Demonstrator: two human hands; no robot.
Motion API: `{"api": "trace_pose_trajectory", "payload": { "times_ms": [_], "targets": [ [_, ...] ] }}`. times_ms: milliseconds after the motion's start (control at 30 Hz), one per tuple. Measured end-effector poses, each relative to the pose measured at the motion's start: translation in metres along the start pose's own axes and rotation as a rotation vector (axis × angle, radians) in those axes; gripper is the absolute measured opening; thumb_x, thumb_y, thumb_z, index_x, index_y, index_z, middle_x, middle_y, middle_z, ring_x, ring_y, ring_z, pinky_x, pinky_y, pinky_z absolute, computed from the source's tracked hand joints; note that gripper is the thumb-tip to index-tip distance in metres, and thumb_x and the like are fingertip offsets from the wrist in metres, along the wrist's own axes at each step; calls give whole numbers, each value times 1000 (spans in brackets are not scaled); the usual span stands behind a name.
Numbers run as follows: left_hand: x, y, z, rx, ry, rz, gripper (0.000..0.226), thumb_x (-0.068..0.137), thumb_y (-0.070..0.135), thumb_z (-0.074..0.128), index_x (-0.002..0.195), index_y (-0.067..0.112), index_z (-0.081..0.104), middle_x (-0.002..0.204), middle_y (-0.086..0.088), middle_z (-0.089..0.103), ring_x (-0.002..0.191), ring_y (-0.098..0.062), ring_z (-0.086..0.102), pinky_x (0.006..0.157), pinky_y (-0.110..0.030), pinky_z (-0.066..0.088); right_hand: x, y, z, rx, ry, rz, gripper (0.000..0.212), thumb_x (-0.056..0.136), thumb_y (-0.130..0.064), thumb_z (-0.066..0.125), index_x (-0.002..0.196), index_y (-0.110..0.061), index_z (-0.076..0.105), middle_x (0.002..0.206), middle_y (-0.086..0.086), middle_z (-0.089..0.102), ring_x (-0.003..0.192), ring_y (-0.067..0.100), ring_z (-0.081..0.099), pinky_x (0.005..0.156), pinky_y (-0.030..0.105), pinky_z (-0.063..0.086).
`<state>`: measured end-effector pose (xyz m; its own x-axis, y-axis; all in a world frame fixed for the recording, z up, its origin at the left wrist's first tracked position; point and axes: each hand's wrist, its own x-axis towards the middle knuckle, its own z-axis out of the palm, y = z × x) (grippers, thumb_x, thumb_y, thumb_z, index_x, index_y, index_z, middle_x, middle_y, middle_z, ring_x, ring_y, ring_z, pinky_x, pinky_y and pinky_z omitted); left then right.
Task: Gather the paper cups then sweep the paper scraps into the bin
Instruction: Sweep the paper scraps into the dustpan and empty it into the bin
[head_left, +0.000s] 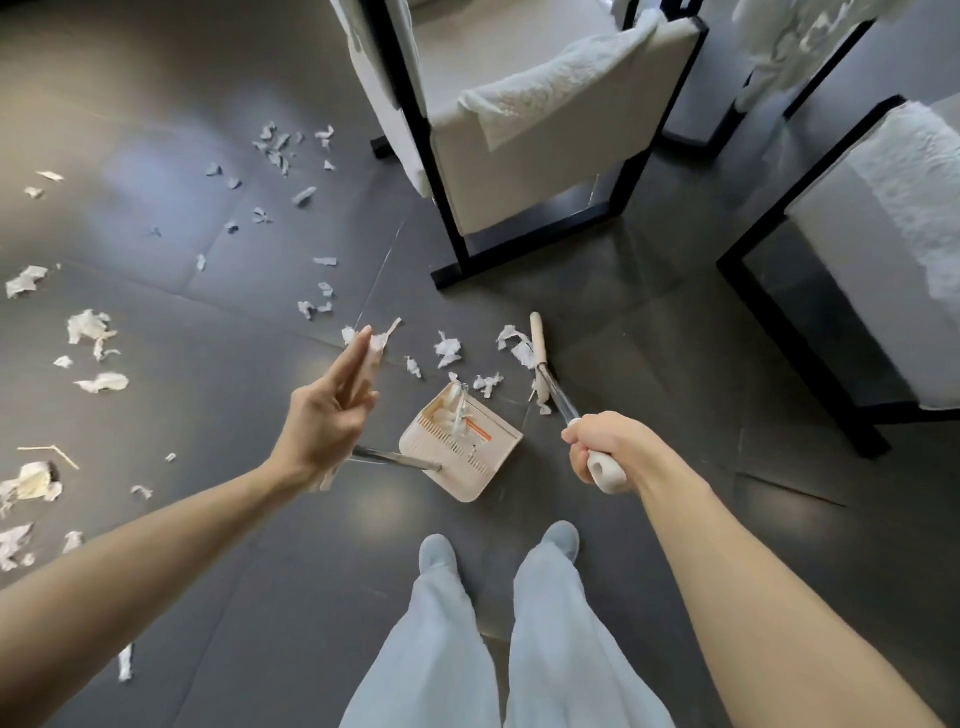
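1. The right hand (605, 449) has its grip clamped on the white end of a broom (537, 343). The broom's thin shaft slants forward and down to a narrow head on the floor (260, 571).
2. The left hand (327, 410) is raised with its grip apart, fingers straight and pointing forward, holding nothing.
3. A pale dustpan (467, 467) sits on the floor between the two hands, with some scraps already inside. Its metal handle runs left and passes behind the left hand; whether they touch cannot be told.
4. The paper scraps (88, 327) lie scattered over the dark floor, many to the left and a cluster just ahead of the dustpan, beside the broom head.
5. A white chair (519, 171) with a black frame stands ahead, another chair (857, 260) to the right.
6. The person's legs in pale trousers (441, 649) stand just behind the dustpan.
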<state>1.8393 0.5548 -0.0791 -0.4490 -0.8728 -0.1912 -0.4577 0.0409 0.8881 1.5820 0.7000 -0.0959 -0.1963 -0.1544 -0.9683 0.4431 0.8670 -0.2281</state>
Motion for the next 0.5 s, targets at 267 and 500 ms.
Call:
{"api": "trace_pose_trajectory", "payload": {
  "times_ms": [267,500],
  "targets": [
    [-8,-37,-43,-27,13,45,75,89,-13,55,135,45,39,134,12,55,119,15,44,96,0,28,-36,-2,51,179,-70,-41,9,97,-4,46,90,-6,52,59,4,42,30,4,35,29,12,30],
    [-7,-54,-69,-11,74,20,74,87,-14,56,140,34,38,129,19,53,112,24,42,93,4,26,-47,-18,66,-105,48,-165,24,96,-2,43,81,-19,48,64,4,44,37,7,36,35,13,30]
  ]
}}
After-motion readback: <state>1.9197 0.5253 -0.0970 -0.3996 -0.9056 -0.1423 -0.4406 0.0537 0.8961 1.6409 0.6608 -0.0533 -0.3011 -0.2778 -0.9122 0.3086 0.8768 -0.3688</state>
